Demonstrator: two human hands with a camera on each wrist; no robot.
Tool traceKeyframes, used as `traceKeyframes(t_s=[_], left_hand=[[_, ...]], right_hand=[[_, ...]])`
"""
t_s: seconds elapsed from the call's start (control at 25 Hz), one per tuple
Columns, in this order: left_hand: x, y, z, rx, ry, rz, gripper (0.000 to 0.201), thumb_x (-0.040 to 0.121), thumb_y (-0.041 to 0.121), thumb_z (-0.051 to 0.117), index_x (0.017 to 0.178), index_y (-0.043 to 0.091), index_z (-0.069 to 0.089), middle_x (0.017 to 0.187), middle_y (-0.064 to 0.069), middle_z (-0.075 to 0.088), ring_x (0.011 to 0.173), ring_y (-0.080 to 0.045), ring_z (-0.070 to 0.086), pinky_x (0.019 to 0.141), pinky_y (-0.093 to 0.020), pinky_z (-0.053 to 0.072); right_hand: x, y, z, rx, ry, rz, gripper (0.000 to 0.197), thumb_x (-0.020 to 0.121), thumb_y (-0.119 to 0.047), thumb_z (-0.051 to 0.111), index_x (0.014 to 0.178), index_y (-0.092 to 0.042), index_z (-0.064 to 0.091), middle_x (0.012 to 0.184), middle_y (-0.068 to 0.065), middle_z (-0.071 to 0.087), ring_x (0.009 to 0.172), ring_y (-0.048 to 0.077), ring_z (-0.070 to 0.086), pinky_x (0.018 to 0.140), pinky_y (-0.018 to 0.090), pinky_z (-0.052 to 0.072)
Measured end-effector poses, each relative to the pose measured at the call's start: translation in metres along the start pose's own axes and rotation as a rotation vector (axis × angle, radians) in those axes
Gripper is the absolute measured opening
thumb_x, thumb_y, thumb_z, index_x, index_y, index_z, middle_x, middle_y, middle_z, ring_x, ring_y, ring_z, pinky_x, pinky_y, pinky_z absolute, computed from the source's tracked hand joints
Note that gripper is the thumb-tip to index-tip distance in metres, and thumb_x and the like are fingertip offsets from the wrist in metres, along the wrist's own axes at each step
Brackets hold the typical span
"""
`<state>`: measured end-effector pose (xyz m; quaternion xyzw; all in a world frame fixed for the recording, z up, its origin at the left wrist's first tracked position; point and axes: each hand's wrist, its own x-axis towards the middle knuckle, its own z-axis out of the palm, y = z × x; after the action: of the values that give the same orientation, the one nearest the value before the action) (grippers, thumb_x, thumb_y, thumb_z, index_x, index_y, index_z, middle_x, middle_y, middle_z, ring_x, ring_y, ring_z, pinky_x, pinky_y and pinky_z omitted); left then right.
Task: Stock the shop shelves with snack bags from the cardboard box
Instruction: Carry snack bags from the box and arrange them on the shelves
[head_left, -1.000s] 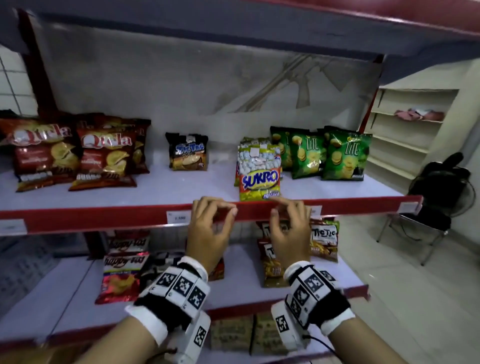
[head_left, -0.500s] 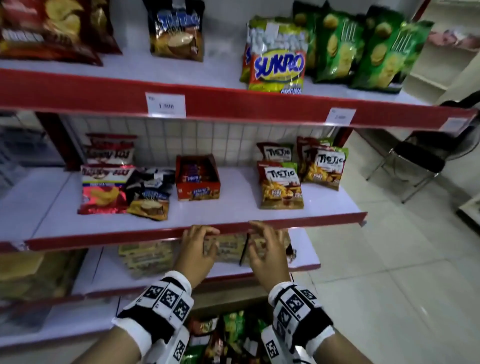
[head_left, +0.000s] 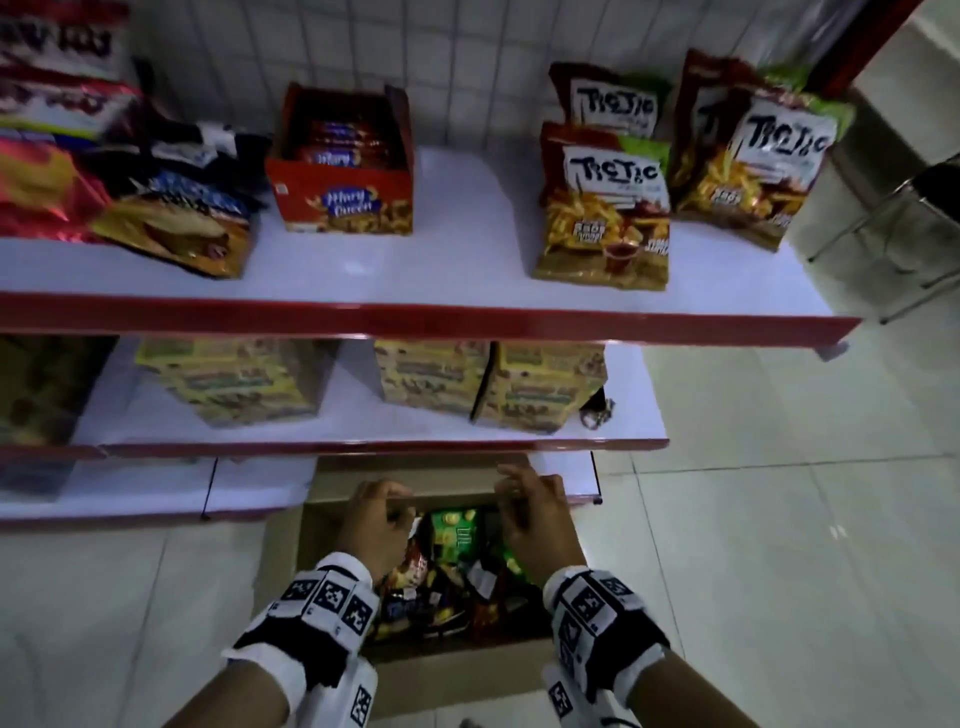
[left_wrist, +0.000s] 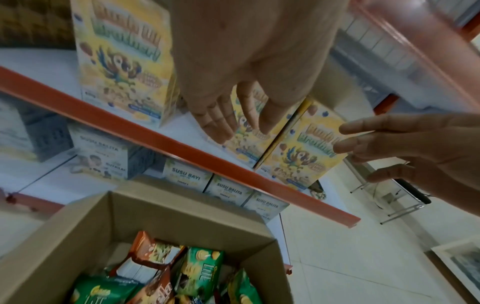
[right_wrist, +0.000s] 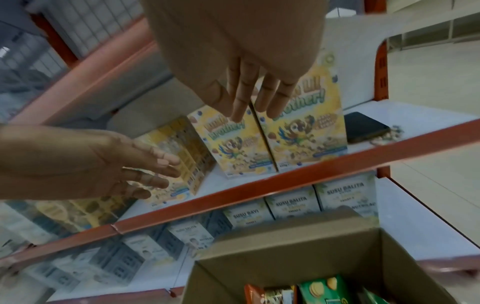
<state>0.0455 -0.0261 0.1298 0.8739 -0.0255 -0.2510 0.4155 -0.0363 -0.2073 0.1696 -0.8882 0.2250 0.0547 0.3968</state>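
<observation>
Shelving unit (head_left: 415, 317) with white boards and red front edges filled the upper 2/3 of the head view. Open cardboard box (head_left: 457, 662) stood on the tiled floor at lower centre, its far flap against the lowest shelf. Inside it lay a jumble of snack bags (head_left: 441, 582); a green bag (head_left: 457, 532) stood uppermost at the far end, brown and orange ones beside it. On the top visible shelf, left to right: dark and red chip bags, a red biscuit carton (head_left: 343, 202) at centre, 4 Tic Tic bags (head_left: 605, 208) at upper right. The shelf below carried yellow cereal boxes (head_left: 431, 379). The lowest shelf, seen from the wrist views, held pale milk-powder boxes (right_wrist: 293, 205). Left hand (head_left: 376, 525) hung over the box's far left corner and right hand (head_left: 535, 514) over its far right; in the wrist views both showed fingers extended and spread, palms down, released, grasping nothing, clear of the bags. Each wrist wore a black-and-white marker band.
</observation>
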Motion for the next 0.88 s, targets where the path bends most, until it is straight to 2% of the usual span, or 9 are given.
traceKeyframes(t_s=[0.08, 0.2, 0.28, 0.4, 0.52, 0.6, 0.68, 0.76, 0.88], left_hand=[[0.015, -0.026, 0.026, -0.008, -0.006, -0.032, 0.014, 0.085, 0.002, 0.063, 0.099, 0.005, 0.064, 0.112, -0.016, 0.058, 0.1, -0.033, 0.061, 0.094, -0.039, 0.048], [0.042, -0.068, 0.061, 0.014, -0.065, -0.058, 0.015, 0.089, 0.008, 0.06, 0.104, 0.009, 0.062, 0.113, -0.012, 0.062, 0.105, -0.027, 0.059, 0.097, -0.036, 0.045], [0.06, -0.102, 0.09, -0.01, -0.076, -0.062, 0.016, 0.09, 0.006, 0.058, 0.105, 0.008, 0.061, 0.117, -0.013, 0.061, 0.109, -0.027, 0.057, 0.099, -0.037, 0.044], [0.096, -0.15, 0.124, -0.006, -0.092, -0.073, 0.017, 0.09, 0.008, 0.058, 0.107, 0.01, 0.061, 0.12, -0.01, 0.058, 0.108, -0.025, 0.057, 0.099, -0.036, 0.044], [0.128, -0.192, 0.148, -0.026, -0.09, -0.07, 0.019, 0.09, 0.006, 0.059, 0.109, 0.005, 0.061, 0.116, -0.014, 0.063, 0.101, -0.025, 0.06, 0.092, -0.029, 0.045], [0.146, -0.216, 0.16, -0.008, -0.132, -0.046, 0.02, 0.09, 0.005, 0.059, 0.11, 0.001, 0.06, 0.112, -0.015, 0.064, 0.105, -0.027, 0.059, 0.092, -0.029, 0.043], [0.164, -0.239, 0.169, 0.067, -0.194, 0.009, 0.021, 0.089, 0.007, 0.06, 0.11, 0.002, 0.059, 0.109, -0.013, 0.063, 0.107, -0.027, 0.058, 0.091, -0.028, 0.043], [0.18, -0.254, 0.174, 0.135, -0.225, 0.07, 0.022, 0.089, 0.011, 0.062, 0.11, 0.004, 0.059, 0.105, -0.012, 0.062, 0.103, -0.026, 0.059, 0.086, -0.027, 0.043], [0.2, -0.258, 0.175, 0.234, -0.236, 0.131, 0.022, 0.09, 0.017, 0.062, 0.108, 0.006, 0.062, 0.098, -0.009, 0.061, 0.089, -0.019, 0.056, 0.078, -0.022, 0.038]], right_hand=[[0.012, 0.034, 0.022, -0.011, -0.017, 0.037, 0.044, 0.086, -0.009, 0.054, 0.126, -0.03, 0.052, 0.104, -0.003, 0.045, 0.099, 0.023, 0.056, 0.094, 0.03, 0.046], [0.035, 0.088, 0.06, -0.052, -0.018, 0.103, 0.044, 0.085, -0.009, 0.055, 0.124, -0.029, 0.053, 0.116, 0.005, 0.049, 0.104, 0.022, 0.053, 0.098, 0.028, 0.043], [0.049, 0.127, 0.091, -0.061, -0.027, 0.14, 0.037, 0.085, -0.006, 0.056, 0.119, -0.021, 0.057, 0.119, 0.008, 0.051, 0.106, 0.022, 0.052, 0.099, 0.024, 0.04], [0.077, 0.176, 0.139, -0.111, -0.054, 0.113, 0.027, 0.085, -0.004, 0.056, 0.11, -0.01, 0.062, 0.11, 0.011, 0.06, 0.108, 0.028, 0.052, 0.094, 0.02, 0.037], [0.102, 0.203, 0.183, -0.173, -0.245, 0.053, 0.026, 0.089, -0.012, 0.056, 0.114, -0.012, 0.062, 0.11, 0.011, 0.068, 0.108, 0.028, 0.058, 0.095, 0.029, 0.043], [0.112, 0.212, 0.213, -0.211, -0.44, 0.012, 0.023, 0.09, -0.016, 0.058, 0.111, -0.012, 0.066, 0.113, 0.009, 0.068, 0.108, 0.026, 0.06, 0.094, 0.032, 0.047], [0.121, 0.222, 0.247, -0.297, -0.607, -0.099, 0.022, 0.09, -0.012, 0.057, 0.106, -0.007, 0.071, 0.115, 0.009, 0.068, 0.108, 0.025, 0.06, 0.093, 0.03, 0.046], [0.126, 0.229, 0.28, -0.404, -0.738, -0.191, 0.023, 0.09, -0.01, 0.058, 0.109, -0.006, 0.07, 0.119, 0.009, 0.066, 0.109, 0.025, 0.059, 0.089, 0.027, 0.045], [0.128, 0.235, 0.312, -0.508, -0.814, -0.224, 0.025, 0.088, -0.022, 0.064, 0.112, -0.014, 0.067, 0.116, 0.002, 0.066, 0.097, 0.017, 0.057, 0.069, 0.017, 0.042]])
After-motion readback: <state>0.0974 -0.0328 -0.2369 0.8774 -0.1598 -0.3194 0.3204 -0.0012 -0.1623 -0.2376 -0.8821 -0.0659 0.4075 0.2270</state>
